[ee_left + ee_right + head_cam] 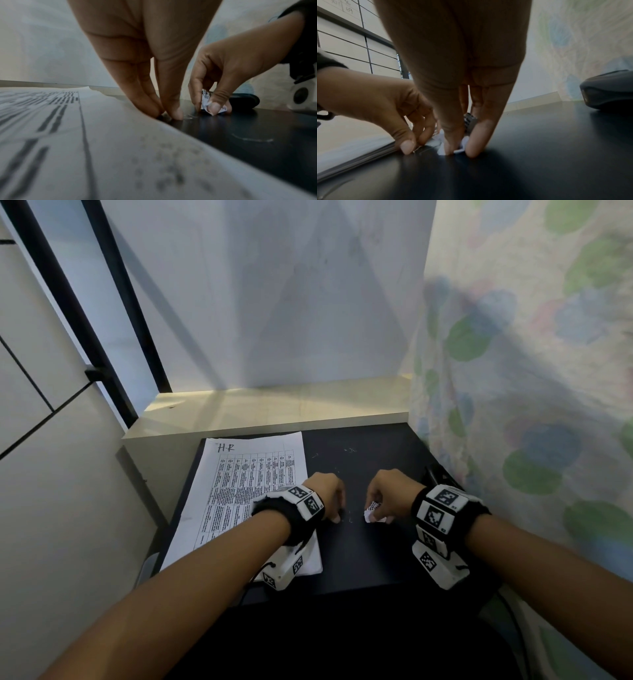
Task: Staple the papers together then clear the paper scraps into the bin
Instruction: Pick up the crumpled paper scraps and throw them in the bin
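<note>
While the right hand point(383, 494) pinches a paper scrap point(372, 511) mid-table beside the papers point(246, 491), the left hand point(329, 494) pinches a tiny bit; gather everything firmly before lifting.

Head view looks down; wrist views face inward, low, sharing both hands point(356, 494).
</note>
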`<action>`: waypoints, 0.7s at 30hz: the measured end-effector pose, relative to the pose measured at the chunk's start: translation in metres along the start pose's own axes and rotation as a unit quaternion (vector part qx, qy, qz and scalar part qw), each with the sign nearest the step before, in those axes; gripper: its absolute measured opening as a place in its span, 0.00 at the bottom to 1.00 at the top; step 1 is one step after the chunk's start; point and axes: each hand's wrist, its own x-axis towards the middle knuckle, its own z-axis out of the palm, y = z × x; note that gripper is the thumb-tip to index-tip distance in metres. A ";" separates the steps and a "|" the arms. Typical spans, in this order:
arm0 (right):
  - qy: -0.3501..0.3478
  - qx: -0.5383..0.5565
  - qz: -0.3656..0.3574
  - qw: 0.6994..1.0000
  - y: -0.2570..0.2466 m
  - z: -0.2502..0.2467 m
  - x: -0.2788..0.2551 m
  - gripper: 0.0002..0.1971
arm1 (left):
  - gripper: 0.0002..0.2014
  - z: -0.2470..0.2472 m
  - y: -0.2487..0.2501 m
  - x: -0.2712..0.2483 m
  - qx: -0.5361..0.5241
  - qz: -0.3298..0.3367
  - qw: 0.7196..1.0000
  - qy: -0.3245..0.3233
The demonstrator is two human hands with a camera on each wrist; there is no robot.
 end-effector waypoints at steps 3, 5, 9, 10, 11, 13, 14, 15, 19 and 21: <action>-0.003 -0.002 0.015 1.000 0.000 0.001 0.003 0.09 | 0.18 -0.001 0.002 0.004 -0.007 0.005 1.000 0.003; -0.013 -0.002 0.018 1.000 0.001 0.001 0.004 0.09 | 0.17 0.000 0.004 0.007 -0.011 -0.001 1.000 0.005; -0.002 0.017 0.013 1.000 0.004 0.001 0.005 0.09 | 0.13 0.002 0.005 0.010 -0.013 -0.004 1.000 0.024; 0.002 0.023 0.013 1.000 0.004 0.001 0.005 0.08 | 0.12 0.002 0.006 0.011 -0.010 -0.005 1.000 0.025; 0.004 0.030 0.013 0.999 0.004 0.000 0.004 0.08 | 0.11 0.002 0.007 0.012 -0.005 -0.006 1.000 0.026; 0.003 0.042 0.015 0.999 0.005 0.000 0.004 0.08 | 0.10 0.002 0.010 0.014 0.007 -0.016 0.999 0.031; 0.003 0.046 0.016 0.999 0.005 0.000 0.004 0.08 | 0.10 0.002 0.012 0.014 0.014 -0.024 0.999 0.030; 0.003 0.049 0.019 0.999 0.005 0.000 0.004 0.08 | 0.10 0.002 0.013 0.015 0.021 -0.031 0.999 0.028; 0.010 0.046 0.026 0.999 0.005 0.003 0.005 0.08 | 0.14 0.004 0.019 0.016 0.066 -0.043 0.997 0.013; 0.011 0.046 0.027 0.999 0.005 0.004 0.005 0.08 | 0.15 0.007 0.022 0.016 0.096 -0.033 0.995 0.007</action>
